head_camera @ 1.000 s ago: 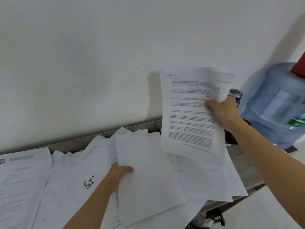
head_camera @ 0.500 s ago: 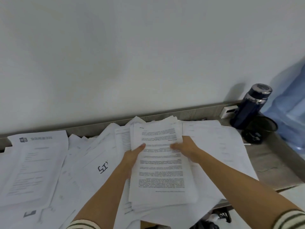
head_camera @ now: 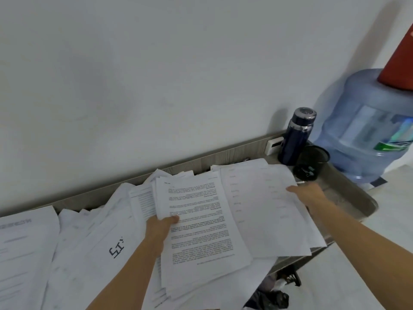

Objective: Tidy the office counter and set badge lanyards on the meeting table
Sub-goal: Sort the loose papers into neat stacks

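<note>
Paper covered most of the counter (head_camera: pixel 350 199); no lanyards were in view, so I judged this to be the tidying half of the task. Left hand (head_camera: pixel 159 230) gripped the printed stack (head_camera: pixel 201 220) at its left edge, thumb on top, fingers hidden beneath. Right hand (head_camera: pixel 309 196) lay on the right edge of the faintly printed sheets (head_camera: pixel 263 209) just beside the stack; fingers reached over the top, but whether the thumb was underneath could not be told. Loose papers (head_camera: pixel 89 242) fanned out to the left, overlapping at odd angles. Flask (head_camera: pixel 298 135) and black cup (head_camera: pixel 311 162) stood at the far right corner, near the right hand, with the jug (head_camera: pixel 366 130) beyond them. Step in hand, as judged: gathering the right-hand sheets onto the stack. To do it well: slide the sheets leftward flat rather than lifting one corner, since thin paper buckles; square the edges against the counter before adding more; keep the elbow clear of the flask. The stack overhung the front edge, so it needed firm support from below.
</note>
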Demonstrator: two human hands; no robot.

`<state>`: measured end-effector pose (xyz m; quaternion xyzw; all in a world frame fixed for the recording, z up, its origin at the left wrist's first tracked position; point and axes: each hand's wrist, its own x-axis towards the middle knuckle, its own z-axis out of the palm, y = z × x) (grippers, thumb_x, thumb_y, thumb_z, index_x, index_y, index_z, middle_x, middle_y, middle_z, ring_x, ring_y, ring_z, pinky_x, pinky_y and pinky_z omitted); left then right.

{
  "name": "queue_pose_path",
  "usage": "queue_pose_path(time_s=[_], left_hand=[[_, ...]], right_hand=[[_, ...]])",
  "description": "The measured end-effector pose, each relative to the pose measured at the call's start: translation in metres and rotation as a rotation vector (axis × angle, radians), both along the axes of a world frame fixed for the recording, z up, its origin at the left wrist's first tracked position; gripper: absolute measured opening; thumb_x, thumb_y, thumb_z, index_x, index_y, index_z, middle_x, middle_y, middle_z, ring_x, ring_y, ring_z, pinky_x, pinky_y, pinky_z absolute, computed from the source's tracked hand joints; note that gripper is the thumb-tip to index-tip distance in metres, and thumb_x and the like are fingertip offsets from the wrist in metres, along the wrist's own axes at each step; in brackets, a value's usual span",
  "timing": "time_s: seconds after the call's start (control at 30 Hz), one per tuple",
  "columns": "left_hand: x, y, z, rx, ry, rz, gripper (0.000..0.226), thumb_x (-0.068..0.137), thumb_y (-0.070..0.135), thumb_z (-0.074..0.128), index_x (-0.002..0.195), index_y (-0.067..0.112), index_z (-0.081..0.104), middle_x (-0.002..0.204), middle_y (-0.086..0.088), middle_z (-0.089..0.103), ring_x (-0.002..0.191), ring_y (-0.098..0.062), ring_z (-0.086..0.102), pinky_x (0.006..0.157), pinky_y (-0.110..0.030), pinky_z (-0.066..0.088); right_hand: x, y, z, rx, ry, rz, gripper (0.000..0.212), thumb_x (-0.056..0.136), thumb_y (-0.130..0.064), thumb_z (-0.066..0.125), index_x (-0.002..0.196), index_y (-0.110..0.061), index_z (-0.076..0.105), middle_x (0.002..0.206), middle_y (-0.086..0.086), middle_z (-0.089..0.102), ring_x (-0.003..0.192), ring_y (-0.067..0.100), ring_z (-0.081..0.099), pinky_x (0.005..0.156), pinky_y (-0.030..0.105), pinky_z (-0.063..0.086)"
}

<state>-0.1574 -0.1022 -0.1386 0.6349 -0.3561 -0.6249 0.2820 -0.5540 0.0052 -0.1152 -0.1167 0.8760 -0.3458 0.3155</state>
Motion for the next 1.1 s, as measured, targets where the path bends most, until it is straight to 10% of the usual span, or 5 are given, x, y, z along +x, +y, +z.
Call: queue_pose_path(time_s=[0.2, 0.43, 0.7, 1.1], left_hand=[[-0.005, 0.002, 0.002, 0.002, 0.019, -0.022, 0.037, 0.075, 0.004, 0.079, 0.109, 0.003, 0.066, 0.098, -0.017, 0.072, 0.086, -0.036, 0.07, 0.072, -0.048, 0.058], [-0.004, 0.003, 0.004, 0.001, 0.011, -0.03, 0.036, 0.077, 0.005, 0.078, 0.111, 0.004, 0.065, 0.098, -0.016, 0.072, 0.085, -0.036, 0.07, 0.074, -0.051, 0.058], [-0.001, 0.003, 0.003, 0.032, -0.006, -0.046, 0.037, 0.077, 0.004, 0.077, 0.112, 0.004, 0.065, 0.098, -0.017, 0.072, 0.084, -0.037, 0.07, 0.075, -0.054, 0.057], [-0.005, 0.002, 0.008, 0.047, 0.061, -0.024, 0.036, 0.086, 0.026, 0.071, 0.116, 0.008, 0.063, 0.099, -0.017, 0.072, 0.087, -0.038, 0.069, 0.08, -0.057, 0.055]], right_hand=[[0.037, -0.002, 0.012, -0.159, -0.313, 0.058, 0.033, 0.077, -0.014, 0.082, 0.101, -0.002, 0.063, 0.094, 0.017, 0.069, 0.08, 0.033, 0.068, 0.068, 0.042, 0.057], [0.043, -0.01, 0.032, 0.064, 0.345, 0.375, 0.021, 0.086, -0.018, 0.066, 0.104, -0.009, 0.062, 0.094, 0.013, 0.065, 0.08, 0.03, 0.062, 0.073, 0.036, 0.052], [0.025, -0.008, 0.112, -0.228, 0.488, 0.287, 0.007, 0.092, -0.014, 0.057, 0.094, -0.014, 0.063, 0.077, 0.007, 0.061, 0.073, 0.032, 0.061, 0.066, 0.035, 0.051], [0.055, -0.006, 0.127, -0.571, -0.138, 0.172, 0.022, 0.086, -0.001, 0.068, 0.107, 0.003, 0.066, 0.091, 0.016, 0.071, 0.07, 0.026, 0.069, 0.061, 0.034, 0.057]])
